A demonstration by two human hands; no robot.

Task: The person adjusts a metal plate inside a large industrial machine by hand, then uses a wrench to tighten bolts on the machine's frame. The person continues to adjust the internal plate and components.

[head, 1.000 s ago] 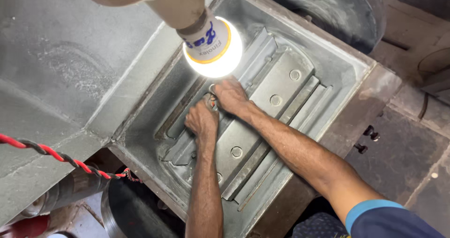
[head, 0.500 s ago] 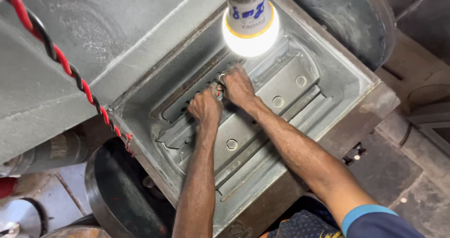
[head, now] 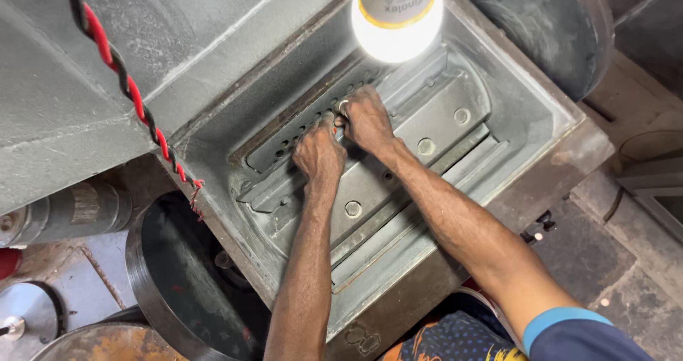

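Both hands were in the grey metal housing [head: 541, 130]: left hand [head: 320, 155] and right hand [head: 366, 119] curled shut on, I think, one small fastener [head: 343, 107]; three round bolt heads [head: 426, 146] showed; one lit white bulb [head: 396, 19].

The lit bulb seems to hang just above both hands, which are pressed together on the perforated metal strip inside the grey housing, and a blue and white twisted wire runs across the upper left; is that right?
Not quite: in the head view the twisted wire is red and black, not blue and white. The rest holds: the lit bulb hangs just above the left hand and right hand, close together on the perforated strip in the grey housing.
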